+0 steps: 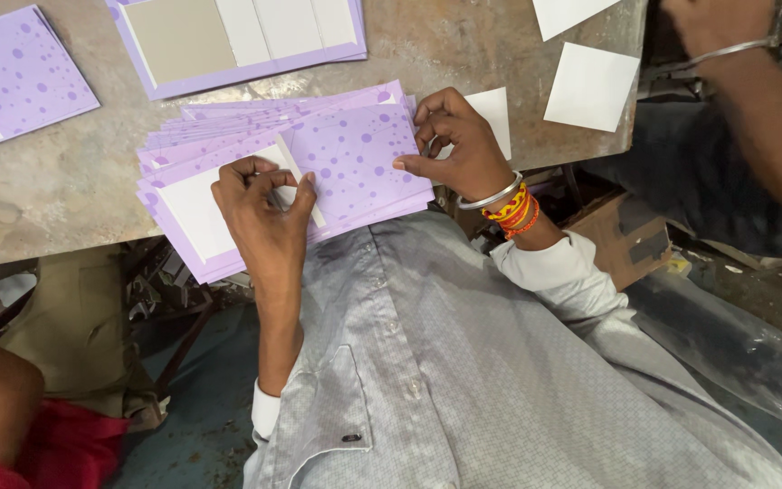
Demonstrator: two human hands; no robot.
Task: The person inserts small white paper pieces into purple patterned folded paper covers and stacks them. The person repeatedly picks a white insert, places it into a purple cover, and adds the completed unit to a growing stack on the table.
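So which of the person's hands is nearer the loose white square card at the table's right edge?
Right. The right hand rests on the right end of the purple dotted sheets, closer to the white square card. The left hand presses the stack's middle, farther away.

Table (65, 181): worn, stained grey-brown surface. Far left edge: lilac dotted sheet (15, 77), lying flat, partly cut off by the frame. Top centre: opened lilac folder (237, 41), inside up, showing one beige panel and several white panels. Top right: two white square cards (590, 86), near each other, the upper one cut off. Right, below table edge: brown cardboard box (626, 240). Upper right: another person's forearm with thin metal bangle (726, 52). Bottom left: red cloth (70, 448).
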